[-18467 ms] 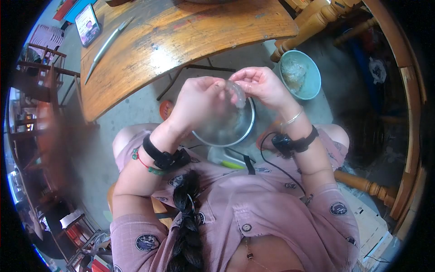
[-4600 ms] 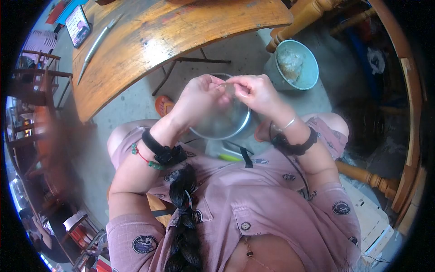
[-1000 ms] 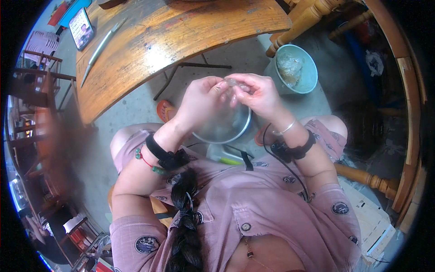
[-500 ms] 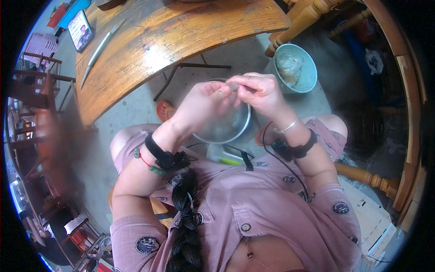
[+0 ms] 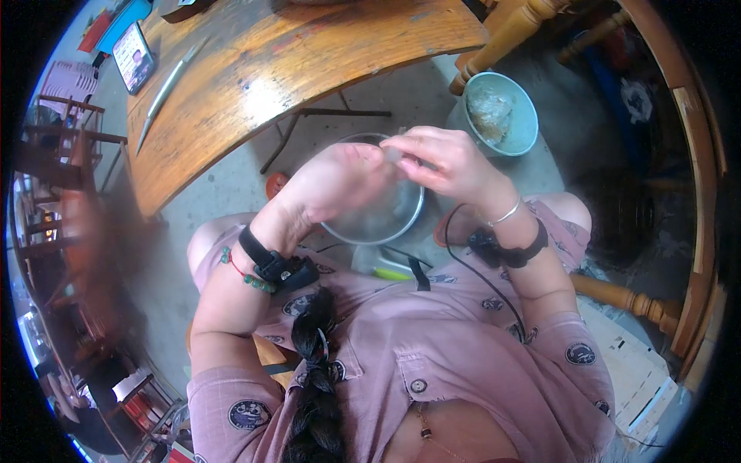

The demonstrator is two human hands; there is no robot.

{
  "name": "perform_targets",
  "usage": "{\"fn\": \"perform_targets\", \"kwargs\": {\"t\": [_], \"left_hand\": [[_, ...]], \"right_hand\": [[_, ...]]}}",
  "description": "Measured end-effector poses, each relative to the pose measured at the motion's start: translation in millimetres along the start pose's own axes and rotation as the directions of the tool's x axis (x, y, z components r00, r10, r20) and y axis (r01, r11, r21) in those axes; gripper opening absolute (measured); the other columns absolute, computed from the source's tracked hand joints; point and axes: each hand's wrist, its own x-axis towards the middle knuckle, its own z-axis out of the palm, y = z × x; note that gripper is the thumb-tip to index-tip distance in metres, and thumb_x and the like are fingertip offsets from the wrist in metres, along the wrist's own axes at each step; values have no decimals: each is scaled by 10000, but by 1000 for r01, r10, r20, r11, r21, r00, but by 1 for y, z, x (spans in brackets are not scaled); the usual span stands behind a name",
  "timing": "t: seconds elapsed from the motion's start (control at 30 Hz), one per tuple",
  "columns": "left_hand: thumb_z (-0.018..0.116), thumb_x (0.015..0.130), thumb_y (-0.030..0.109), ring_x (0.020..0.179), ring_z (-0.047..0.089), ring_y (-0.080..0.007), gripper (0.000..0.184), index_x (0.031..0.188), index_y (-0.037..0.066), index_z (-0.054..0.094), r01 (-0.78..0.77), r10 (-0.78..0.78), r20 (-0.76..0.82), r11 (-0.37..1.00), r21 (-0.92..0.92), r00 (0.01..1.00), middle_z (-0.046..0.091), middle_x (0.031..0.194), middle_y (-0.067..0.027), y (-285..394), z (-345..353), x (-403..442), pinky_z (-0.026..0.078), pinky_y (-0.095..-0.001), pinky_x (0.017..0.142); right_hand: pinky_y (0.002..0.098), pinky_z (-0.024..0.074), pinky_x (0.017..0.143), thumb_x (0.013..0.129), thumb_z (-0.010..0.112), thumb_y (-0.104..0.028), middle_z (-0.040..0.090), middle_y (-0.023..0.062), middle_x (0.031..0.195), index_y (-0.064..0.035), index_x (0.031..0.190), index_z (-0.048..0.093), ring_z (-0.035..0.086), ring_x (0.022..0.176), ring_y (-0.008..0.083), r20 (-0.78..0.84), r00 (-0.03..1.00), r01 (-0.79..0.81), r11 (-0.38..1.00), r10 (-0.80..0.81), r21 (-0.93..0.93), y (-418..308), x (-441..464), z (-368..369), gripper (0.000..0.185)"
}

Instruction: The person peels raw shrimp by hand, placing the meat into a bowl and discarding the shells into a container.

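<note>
Over a round metal-rimmed basin (image 5: 407,228), both hands are close together, their fingertips nearly touching. Between them is a small pale translucent piece (image 5: 393,154), too blurred to identify. My right hand (image 5: 449,160) pinches this piece between thumb and fingers. My left hand (image 5: 336,179) is closed at the left side of the piece, its fingers curled and partly hidden behind the back of the hand. Whatever lies inside the basin is hazy. Right of the hands stands a light blue bucket (image 5: 528,127) with a clear plastic bag (image 5: 489,109) in it.
A wooden table (image 5: 309,58) is ahead, bearing a phone (image 5: 134,59) and a slender pointed tool (image 5: 171,89). A turned wooden leg (image 5: 505,40) rises near the bucket. A dark cable (image 5: 494,284) hangs from the right wrist strap. Chairs stand at the left.
My left hand has rolled over, showing more of its back. My right hand has turned slightly and its wrist has moved right. Earlier frames show a longer translucent piece between the hands.
</note>
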Motion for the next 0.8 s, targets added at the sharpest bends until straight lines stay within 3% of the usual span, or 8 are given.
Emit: {"fn": "perform_targets", "kwargs": {"t": [0.07,0.13,0.27,0.47,0.57,0.67,0.73,0.8], "left_hand": [[532,982,223,547,405,-44,195,952,37,582,-42,42,1,999,32,999,519,714,18,0,0,0,311,-169,456],[540,979,237,550,406,-43,214,981,28,583,-51,50,26,998,32,998,515,710,21,6,7,-3,305,-172,454],[541,978,240,546,394,-41,220,970,26,588,-31,30,12,997,75,999,507,703,28,7,9,-3,294,-174,452],[543,979,250,541,383,-37,245,901,24,596,68,-67,-9,994,83,998,488,693,46,1,8,-2,277,-171,452],[549,977,260,543,380,-36,257,867,31,592,43,-40,-34,994,101,999,478,683,54,1,8,-1,278,-183,452],[541,982,243,554,381,-31,250,845,40,585,41,-28,-77,982,183,997,487,682,60,-1,6,1,293,-194,469],[517,992,196,583,404,-30,216,871,37,599,96,3,-204,874,476,979,514,696,57,-3,9,0,337,-197,514],[505,995,176,602,425,-32,201,892,36,606,69,74,-250,853,517,966,528,708,53,-8,5,3,357,-194,541]], "right_hand": [[334,517,601,822,618,-17,622,114,792,-28,1031,656,647,683,249,-9,1000,-17,1000,17,2,-2,-1,0,212],[299,524,575,830,609,-5,621,100,776,-22,1034,666,668,643,192,35,985,-173,966,169,194,-4,-3,1,212],[273,525,558,838,597,0,619,83,763,-27,1029,676,674,614,151,20,987,-159,956,159,245,-3,-4,1,209],[301,522,572,799,613,0,623,92,772,-51,1017,680,658,627,190,94,990,-123,978,108,169,0,-4,-1,233],[315,523,588,772,620,-1,626,100,775,-36,1006,674,649,634,209,41,999,2,1000,-2,-6,2,-1,-5,243],[303,523,602,795,604,7,638,98,765,-7,1000,669,663,652,203,-6,992,-128,991,128,40,2,-1,-10,216],[292,521,599,821,596,0,642,93,764,-8,1004,671,667,653,192,-68,985,-154,987,157,43,2,0,-15,197],[270,515,601,891,585,-45,663,83,777,-9,1009,679,676,649,159,-177,951,-241,967,253,87,6,1,-23,155]]}}
